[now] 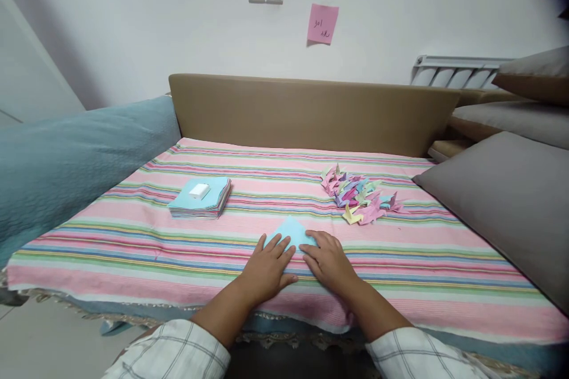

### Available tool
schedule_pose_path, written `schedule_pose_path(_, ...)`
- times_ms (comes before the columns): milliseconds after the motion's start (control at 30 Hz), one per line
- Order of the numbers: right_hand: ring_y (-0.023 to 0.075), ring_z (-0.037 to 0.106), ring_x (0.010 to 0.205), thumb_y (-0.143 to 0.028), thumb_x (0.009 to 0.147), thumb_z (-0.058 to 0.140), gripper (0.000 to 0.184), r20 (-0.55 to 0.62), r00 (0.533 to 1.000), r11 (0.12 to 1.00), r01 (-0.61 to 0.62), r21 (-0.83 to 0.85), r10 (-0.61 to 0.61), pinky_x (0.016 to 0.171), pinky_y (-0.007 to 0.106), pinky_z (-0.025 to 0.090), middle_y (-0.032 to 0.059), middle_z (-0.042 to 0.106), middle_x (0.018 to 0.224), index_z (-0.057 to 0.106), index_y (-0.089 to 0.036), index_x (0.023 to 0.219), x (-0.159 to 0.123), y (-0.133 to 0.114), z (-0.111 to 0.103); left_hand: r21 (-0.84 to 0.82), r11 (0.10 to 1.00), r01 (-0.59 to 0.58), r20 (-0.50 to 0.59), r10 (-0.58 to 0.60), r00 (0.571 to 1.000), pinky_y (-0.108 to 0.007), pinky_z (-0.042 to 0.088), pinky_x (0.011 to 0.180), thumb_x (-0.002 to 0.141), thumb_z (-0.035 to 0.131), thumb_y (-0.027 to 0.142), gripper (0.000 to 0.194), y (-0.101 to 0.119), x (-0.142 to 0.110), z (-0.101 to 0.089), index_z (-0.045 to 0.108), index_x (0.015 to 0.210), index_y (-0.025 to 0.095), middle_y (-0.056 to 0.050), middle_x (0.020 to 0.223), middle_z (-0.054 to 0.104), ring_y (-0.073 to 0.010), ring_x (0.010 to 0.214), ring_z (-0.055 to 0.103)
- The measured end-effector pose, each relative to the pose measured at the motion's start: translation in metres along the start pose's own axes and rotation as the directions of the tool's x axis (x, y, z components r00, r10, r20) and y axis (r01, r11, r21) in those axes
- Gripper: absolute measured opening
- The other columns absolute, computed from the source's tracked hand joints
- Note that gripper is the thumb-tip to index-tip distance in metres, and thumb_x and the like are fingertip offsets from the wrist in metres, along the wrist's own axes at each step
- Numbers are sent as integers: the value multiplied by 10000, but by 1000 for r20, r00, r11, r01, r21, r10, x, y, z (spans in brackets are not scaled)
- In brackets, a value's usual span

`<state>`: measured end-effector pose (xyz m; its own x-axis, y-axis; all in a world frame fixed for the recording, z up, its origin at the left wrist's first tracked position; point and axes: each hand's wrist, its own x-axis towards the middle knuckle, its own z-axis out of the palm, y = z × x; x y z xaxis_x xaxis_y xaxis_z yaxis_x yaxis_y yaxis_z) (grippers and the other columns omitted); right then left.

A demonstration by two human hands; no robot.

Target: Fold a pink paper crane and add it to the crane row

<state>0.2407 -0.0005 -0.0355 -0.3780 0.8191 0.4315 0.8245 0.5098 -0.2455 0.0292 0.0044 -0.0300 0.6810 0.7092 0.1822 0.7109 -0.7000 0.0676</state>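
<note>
Checked sleeves (178,349) come in over the front edge of the striped cloth (111,237). Towards its left edge, well apart from the hands, sits a squared stack of paper (195,204) with a small white block (200,190) on top.

Nearer the middle, the left hand (265,269) lies open and palm down, fingers spread, their tips on the left part and near side of a light-blue paper (291,228). What shows of that sheet looks triangular, flat on the cloth just beyond both hands, nearer the front edge than the back. Its point aims at the back edge; its long axis seems to run left to right, though fingers hide the near side. Both hands touch it, the left covering more.

On its right corner, the right hand (329,262) is loosely open, fingers slightly bent, reaching in leftward. Beyond, to the right, lies a cluster of folded paper shapes (355,194); farther right, a grey cushion (498,195).
</note>
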Motion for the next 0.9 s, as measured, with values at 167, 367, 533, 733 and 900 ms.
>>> schedule_pose_path(167, 288, 375, 1229, -259, 832, 540, 243, 12, 1000, 999, -18, -37, 18, 1002, 525, 241, 88, 444, 1360, 672, -302, 1032, -1, -7, 1, 1, 1000, 16, 16, -16, 1000, -589, 181, 1066, 832, 435, 589, 602, 1, 0, -1, 403, 1338, 264, -93, 1432, 381, -314, 1324, 304)
schedule_pose_path(367, 292, 375, 1238, -313, 796, 586, 208, 61, 992, 992, -109, -58, 113, 1003, 510, 240, 68, 460, 1362, 705, -319, 966, -4, 4, -13, 2, 998, 63, 27, -63, 998, -618, 178, 1049, 793, 501, 596, 619, -2, -1, -6, 420, 1328, 295, -115, 1450, 341, -344, 1331, 285)
schedule_pose_path(533, 288, 385, 1235, -337, 770, 612, 173, 108, 971, 975, -204, -86, 212, 999, 474, 256, 58, 477, 1352, 731, -325, 894, -6, 14, -26, -5, 995, 99, 42, -99, 994, -596, 168, 1059, 797, 516, 572, 578, -7, -4, -12, 452, 1309, 314, -115, 1463, 314, -338, 1346, 254)
schedule_pose_path(733, 278, 425, 1199, -326, 775, 585, 190, 175, 944, 960, -270, -68, 278, 974, 440, 315, 70, 508, 1317, 737, -295, 887, -11, 27, -30, 45, 977, 211, 94, -214, 972, -590, 176, 1054, 777, 580, 503, 479, -14, -9, -35, 557, 1212, 304, -111, 1473, 294, -338, 1346, 251)
schedule_pose_path(900, 264, 443, 1175, -300, 783, 548, 215, 184, 941, 958, -287, -13, 285, 965, 375, 348, 105, 530, 1266, 734, -225, 861, -10, 29, -26, 70, 953, 293, 222, -302, 927, -457, 418, 913, 788, 556, 424, 306, -21, -10, -60, 666, 1015, 252, -122, 1274, 527, -308, 1177, 479)
